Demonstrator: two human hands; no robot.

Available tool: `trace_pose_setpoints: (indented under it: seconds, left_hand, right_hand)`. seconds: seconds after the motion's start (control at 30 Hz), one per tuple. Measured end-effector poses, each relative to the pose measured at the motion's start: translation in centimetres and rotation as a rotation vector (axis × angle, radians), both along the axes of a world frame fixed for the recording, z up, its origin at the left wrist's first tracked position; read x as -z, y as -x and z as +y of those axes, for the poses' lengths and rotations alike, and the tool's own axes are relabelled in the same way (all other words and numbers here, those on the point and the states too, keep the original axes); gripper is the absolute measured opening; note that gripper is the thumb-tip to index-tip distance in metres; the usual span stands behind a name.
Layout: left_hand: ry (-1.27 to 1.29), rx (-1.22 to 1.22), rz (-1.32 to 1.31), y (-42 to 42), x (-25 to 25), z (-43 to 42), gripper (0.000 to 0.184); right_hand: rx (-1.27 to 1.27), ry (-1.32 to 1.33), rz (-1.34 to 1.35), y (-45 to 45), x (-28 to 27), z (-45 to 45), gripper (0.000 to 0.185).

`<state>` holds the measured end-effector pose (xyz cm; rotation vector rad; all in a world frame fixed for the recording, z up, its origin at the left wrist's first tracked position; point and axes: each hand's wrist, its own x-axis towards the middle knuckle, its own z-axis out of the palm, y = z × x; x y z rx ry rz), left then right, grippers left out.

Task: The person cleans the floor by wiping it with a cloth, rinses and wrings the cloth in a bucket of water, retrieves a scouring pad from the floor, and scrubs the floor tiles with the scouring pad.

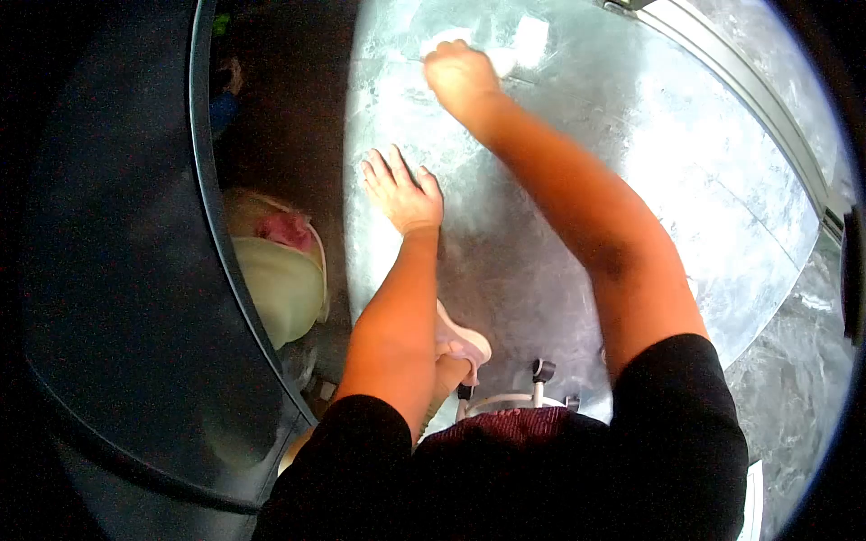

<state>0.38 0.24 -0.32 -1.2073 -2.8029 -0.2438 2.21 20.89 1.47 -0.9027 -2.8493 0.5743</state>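
Note:
My left hand (403, 192) reaches forward over the grey floor (514, 279), its fingers spread and nothing in it. Farther ahead and to the right, my right hand (460, 79) is closed, with the fingers curled in and slightly blurred. Whatever it may hold is hidden. Under and beside that hand lie pale, bright patches on the floor. Both arms stretch out from black sleeves.
A dark curved panel (117, 225) fills the left side. Beside it stands a pale bin (281, 288) with something pink (285, 230) in it. Below are a shoe (467, 343) and a chair caster (542, 370). A metal track (767, 90) curves along the upper right.

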Motion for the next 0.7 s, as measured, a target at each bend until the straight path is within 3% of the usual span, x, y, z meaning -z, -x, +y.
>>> trace_pose_setpoints:
  seconds: [0.07, 0.13, 0.23, 0.27, 0.4, 0.5, 0.57, 0.67, 0.7]
  left_hand:
    - [0.014, -0.004, 0.004, 0.3, -0.1, -0.2, 0.056]
    - [0.017, -0.008, 0.005, 0.2, -0.1, -0.1, 0.056]
    - [0.021, -0.004, 0.008, 0.1, 0.1, -0.3, 0.056]
    - [0.019, 0.003, 0.019, 0.3, 0.2, -0.3, 0.055]
    - [0.026, 0.006, 0.029, 0.2, 0.1, -0.4, 0.055]
    - [0.008, 0.016, 0.022, 0.4, 0.2, -0.3, 0.055]
    - [-0.003, 0.021, 0.028, 0.3, 0.4, -0.3, 0.055]
    - [0.006, 0.011, 0.030, 0.5, 0.3, -0.4, 0.055]
    - [0.005, 0.008, 0.029, 0.4, 0.2, -0.3, 0.055]
  right_hand:
    - [0.106, -0.092, -0.033, -4.6, 1.8, 0.6, 0.014]
    - [0.037, -0.189, 0.136, -10.2, -0.4, 1.3, 0.011]
    - [0.030, -0.238, 0.091, -10.3, 0.5, 1.0, 0.008]
    - [0.046, -0.173, 0.023, -9.0, 1.1, 0.6, 0.010]
    - [0.016, -0.103, 0.288, 0.5, 3.6, -1.3, 0.008]
    - [0.025, -0.132, 0.113, 3.5, 1.2, -1.5, 0.008]
    - [0.056, -0.043, 0.188, 1.4, 1.7, -0.6, 0.007]
    - [0.086, -0.114, -0.029, -7.6, 0.4, 1.0, 0.008]
    - [0.060, -0.137, 0.194, -11.9, 3.0, 2.1, 0.010]
